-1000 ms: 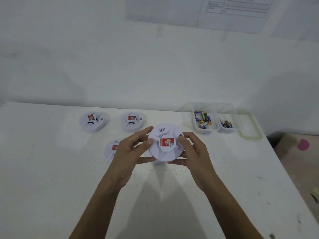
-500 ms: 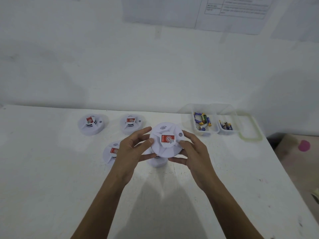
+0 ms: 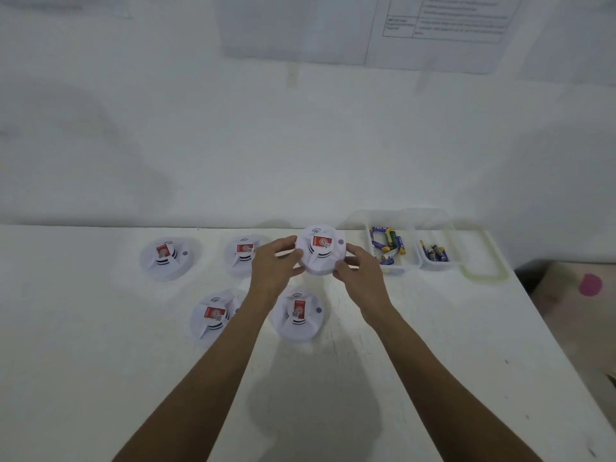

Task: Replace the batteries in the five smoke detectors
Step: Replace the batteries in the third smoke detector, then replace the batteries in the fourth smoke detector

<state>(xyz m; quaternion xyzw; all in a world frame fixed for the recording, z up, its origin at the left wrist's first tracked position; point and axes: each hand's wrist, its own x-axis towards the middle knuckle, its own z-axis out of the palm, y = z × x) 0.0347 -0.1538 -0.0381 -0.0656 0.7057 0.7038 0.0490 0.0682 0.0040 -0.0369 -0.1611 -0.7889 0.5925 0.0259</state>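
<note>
Both hands hold one white smoke detector [image 3: 321,250] with a red label, at the back of the table. My left hand [image 3: 275,266] grips its left rim and my right hand [image 3: 360,271] grips its right rim. Several more detectors lie on the table: one at the far left [image 3: 166,258], one partly behind my left hand [image 3: 241,255], one near left [image 3: 213,316] and one near middle [image 3: 298,315]. Two clear tubs hold batteries, the left tub [image 3: 388,248] and the right tub [image 3: 435,253].
A clear lid [image 3: 483,258] lies to the right of the tubs. The white table [image 3: 100,361] meets a white wall at the back, and its right edge drops to the floor with a cardboard box [image 3: 580,308].
Both hands carried the held detector away from me toward the back of the table. The near middle detector, hidden under it before, is now uncovered.
</note>
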